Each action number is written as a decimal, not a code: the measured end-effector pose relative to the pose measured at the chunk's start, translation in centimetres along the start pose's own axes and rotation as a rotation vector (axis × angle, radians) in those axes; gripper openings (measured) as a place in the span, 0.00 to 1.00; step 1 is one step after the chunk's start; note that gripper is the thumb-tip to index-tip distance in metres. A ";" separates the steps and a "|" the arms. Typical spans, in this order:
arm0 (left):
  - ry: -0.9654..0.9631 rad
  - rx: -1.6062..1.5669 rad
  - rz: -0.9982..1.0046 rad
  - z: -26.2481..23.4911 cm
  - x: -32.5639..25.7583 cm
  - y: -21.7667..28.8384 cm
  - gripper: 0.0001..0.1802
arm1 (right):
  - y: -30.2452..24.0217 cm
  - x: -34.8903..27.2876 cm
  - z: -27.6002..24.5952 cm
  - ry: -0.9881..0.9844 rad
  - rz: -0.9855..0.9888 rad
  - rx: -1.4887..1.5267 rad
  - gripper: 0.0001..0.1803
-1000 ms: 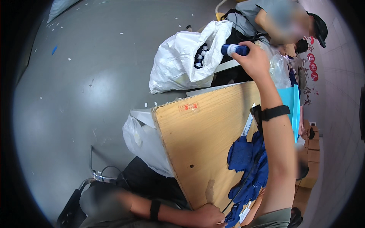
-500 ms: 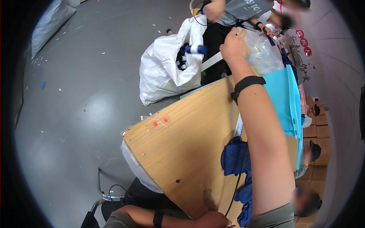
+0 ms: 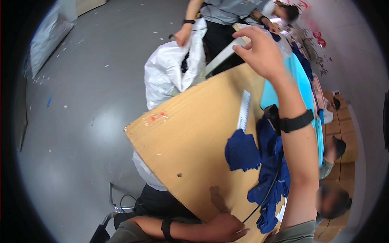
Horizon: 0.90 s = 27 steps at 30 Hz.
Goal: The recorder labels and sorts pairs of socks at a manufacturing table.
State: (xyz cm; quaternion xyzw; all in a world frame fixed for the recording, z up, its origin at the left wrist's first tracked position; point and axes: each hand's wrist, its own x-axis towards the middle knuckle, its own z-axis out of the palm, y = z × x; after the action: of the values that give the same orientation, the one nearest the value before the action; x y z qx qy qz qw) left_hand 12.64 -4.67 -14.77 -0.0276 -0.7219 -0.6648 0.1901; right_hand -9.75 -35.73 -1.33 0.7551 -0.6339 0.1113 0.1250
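My right hand (image 3: 261, 52) is raised over the far end of the wooden table (image 3: 194, 133), thumb and fingers apart, with nothing visible between them. Below its wrist lie bunched navy-blue fabric pieces (image 3: 267, 178). A separate navy piece (image 3: 243, 150) covers the lower end of a white ruler (image 3: 244, 107). At the near edge my left hand (image 3: 229, 229) is curled with fingers pressed together. A black cable (image 3: 265, 196) crosses the fabric and reaches that hand; whatever its fingers may hold is hidden.
A co-worker's hand (image 3: 183, 37) touches the white woven sack (image 3: 162, 75) beyond the table. Bright blue sheeting (image 3: 298, 77) lies along the right side. A metal-framed chair (image 3: 111, 202) stands at lower left, and another white sack (image 3: 48, 44) at far left.
My right hand's fingers have spread, and it has moved off the clear plastic area. The small navy piece and ruler show more fully. The co-worker's hand has come down to the sack.
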 end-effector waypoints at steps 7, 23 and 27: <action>0.035 -0.116 0.007 -1.3 1.2 1.4 0.20 | -1.4 -7.4 -14.1 0.131 0.066 0.055 0.11; 0.059 -0.028 -0.098 -0.6 1.4 2.8 0.25 | -22.2 -43.1 -25.9 0.687 0.963 0.293 0.14; 0.090 0.004 -0.144 0.0 1.4 3.0 0.25 | -23.1 -44.8 -20.2 0.460 1.313 0.801 0.07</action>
State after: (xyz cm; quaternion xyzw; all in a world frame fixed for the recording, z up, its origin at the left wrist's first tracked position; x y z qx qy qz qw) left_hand 12.18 -4.63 -11.52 0.0546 -0.7141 -0.6758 0.1741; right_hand 5.15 16.41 1.97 0.1738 -0.8189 0.5340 -0.1188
